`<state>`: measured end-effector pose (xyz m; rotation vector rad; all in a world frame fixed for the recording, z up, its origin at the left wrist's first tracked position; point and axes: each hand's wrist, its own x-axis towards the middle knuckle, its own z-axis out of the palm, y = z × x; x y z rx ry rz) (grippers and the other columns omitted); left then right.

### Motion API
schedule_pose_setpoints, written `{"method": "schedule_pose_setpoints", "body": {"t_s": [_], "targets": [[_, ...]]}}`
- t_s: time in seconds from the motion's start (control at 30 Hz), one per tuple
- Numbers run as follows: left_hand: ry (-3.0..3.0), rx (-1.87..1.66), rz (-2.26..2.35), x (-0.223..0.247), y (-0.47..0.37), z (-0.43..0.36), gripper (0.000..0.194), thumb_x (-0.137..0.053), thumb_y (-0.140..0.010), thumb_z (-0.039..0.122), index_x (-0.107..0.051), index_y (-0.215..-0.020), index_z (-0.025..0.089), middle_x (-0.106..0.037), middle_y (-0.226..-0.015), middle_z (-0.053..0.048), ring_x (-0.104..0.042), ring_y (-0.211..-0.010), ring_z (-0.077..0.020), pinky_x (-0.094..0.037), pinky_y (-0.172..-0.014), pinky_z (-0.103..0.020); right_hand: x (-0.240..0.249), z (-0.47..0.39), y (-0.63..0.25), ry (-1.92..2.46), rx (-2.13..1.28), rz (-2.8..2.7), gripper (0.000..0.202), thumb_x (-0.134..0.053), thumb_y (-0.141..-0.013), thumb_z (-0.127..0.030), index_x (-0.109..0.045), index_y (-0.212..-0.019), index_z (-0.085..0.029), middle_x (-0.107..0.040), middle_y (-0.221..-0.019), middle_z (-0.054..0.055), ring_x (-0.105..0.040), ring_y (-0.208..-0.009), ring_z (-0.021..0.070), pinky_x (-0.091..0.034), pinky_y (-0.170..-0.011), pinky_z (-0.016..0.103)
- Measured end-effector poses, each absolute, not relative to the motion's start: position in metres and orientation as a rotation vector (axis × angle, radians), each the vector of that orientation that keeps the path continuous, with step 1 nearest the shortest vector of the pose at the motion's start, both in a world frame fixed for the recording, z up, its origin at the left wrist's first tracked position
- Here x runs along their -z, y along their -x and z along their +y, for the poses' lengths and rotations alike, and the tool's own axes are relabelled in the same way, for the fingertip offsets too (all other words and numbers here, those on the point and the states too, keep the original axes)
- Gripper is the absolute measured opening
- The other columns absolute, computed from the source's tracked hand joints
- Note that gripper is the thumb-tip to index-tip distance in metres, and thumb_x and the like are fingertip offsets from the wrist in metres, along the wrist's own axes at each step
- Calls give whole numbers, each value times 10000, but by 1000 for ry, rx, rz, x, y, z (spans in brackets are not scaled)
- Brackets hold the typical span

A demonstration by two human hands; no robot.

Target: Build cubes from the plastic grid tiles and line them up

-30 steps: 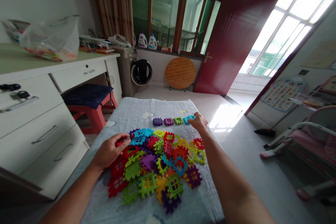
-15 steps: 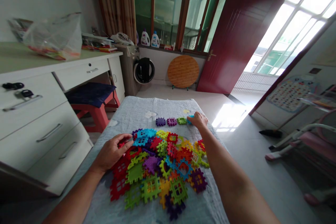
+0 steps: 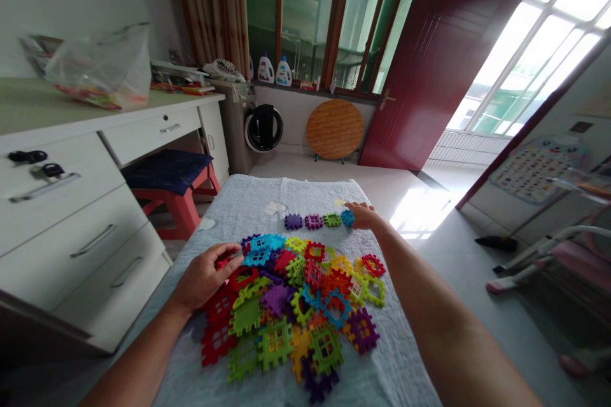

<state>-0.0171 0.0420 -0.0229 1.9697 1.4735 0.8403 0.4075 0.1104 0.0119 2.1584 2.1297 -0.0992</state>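
Observation:
A row of square interlocking plastic tiles lies near the far end of the cloth: a purple tile (image 3: 293, 221), a magenta tile (image 3: 314, 222), a green tile (image 3: 332, 220) and a blue tile (image 3: 347, 218). My right hand (image 3: 363, 215) has its fingers closed at the right side of the blue tile, hiding part of it. Closer to me spreads a loose pile of such tiles in many colours, among them a purple solid one (image 3: 277, 300). My left hand (image 3: 210, 273) rests at the pile's left edge, thumb and fingers apart, over red tiles.
A pale blue patterned cloth (image 3: 248, 203) covers the low surface under the tiles. To the left stand a white desk (image 3: 128, 216) with drawers and a stool (image 3: 167, 172) with a dark seat. A pink-seated chair (image 3: 568, 261) is at right.
My right hand has shifted and turned slightly at the row's right end, so more of the blue tile shows. My left hand stays in place. The view has moved slightly.

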Motion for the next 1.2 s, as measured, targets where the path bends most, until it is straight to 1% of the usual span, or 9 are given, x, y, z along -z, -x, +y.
{"method": "schedule_pose_setpoints", "body": {"t_s": [0.1,0.17,0.37,0.5,0.7,0.83,1.03,1.13,1.2], "targets": [[-1979,-837,1480,22,17,42,465,-551,-744,585,-653,-994,208,-701,-1018,-56,-647,-930,-227,-504,-839,-299,-13,112,-407,-2142,91,2124,622,-616,-653,-213,-503,-1260,-291,-524,-1262,77,-424,-1145,317,-316,-909,447],[-1965,-828,1475,23,17,42,472,-549,-748,589,-646,-1003,204,-697,-1026,-60,-646,-935,-227,-507,-834,-299,-15,113,-407,-2138,81,2119,580,-623,-651,-211,-535,-1219,-290,-528,-1243,75,-430,-1129,316,-320,-898,442],[-1918,-828,1448,26,17,43,486,-546,-753,590,-630,-1037,205,-691,-1047,-66,-650,-938,-235,-541,-758,-294,-15,116,-408,-2126,53,2116,566,-660,-616,-223,-560,-1171,-267,-533,-1190,82,-433,-1093,310,-319,-882,432],[-1911,-832,1447,25,17,42,490,-547,-749,593,-634,-1031,201,-696,-1041,-65,-655,-930,-239,-547,-740,-292,-16,117,-409,-2127,41,2100,582,-675,-591,-239,-561,-1161,-265,-530,-1176,85,-427,-1082,311,-312,-881,438],[-1929,-835,1472,25,17,42,484,-563,-730,592,-649,-1013,209,-707,-1021,-45,-663,-903,-224,-539,-727,-267,-15,118,-409,-2121,51,2085,637,-694,-582,-242,-540,-1200,-271,-505,-1213,94,-418,-1097,312,-310,-881,437],[-1962,-838,1487,23,17,42,476,-555,-739,588,-652,-1009,207,-710,-1014,-42,-661,-905,-218,-523,-779,-271,-14,118,-409,-2108,80,2076,653,-699,-590,-244,-531,-1220,-279,-503,-1231,88,-416,-1106,310,-318,-881,433],[-1980,-822,1488,23,17,42,477,-538,-751,591,-648,-1007,204,-708,-1013,-41,-658,-912,-213,-505,-824,-272,-30,100,-406,-2211,41,2175,733,-682,-636,-238,-443,-1329,-256,-459,-1320,101,-408,-1154,315,-328,-927,426],[-2003,-818,1477,23,17,42,466,-536,-754,586,-653,-1000,207,-710,-1008,-42,-656,-918,-217,-501,-835,-280,-40,72,-396,-2171,175,2372,669,-660,-692,-267,-451,-1326,-236,-477,-1315,94,-440,-1151,288,-350,-939,389],[-2011,-825,1475,23,17,42,467,-543,-747,582,-655,-996,204,-712,-1002,-45,-658,-909,-218,-500,-838,-283,-42,48,-383,-1988,358,2565,611,-652,-718,-280,-481,-1300,-211,-524,-1270,85,-484,-1120,250,-366,-948,355]]}}
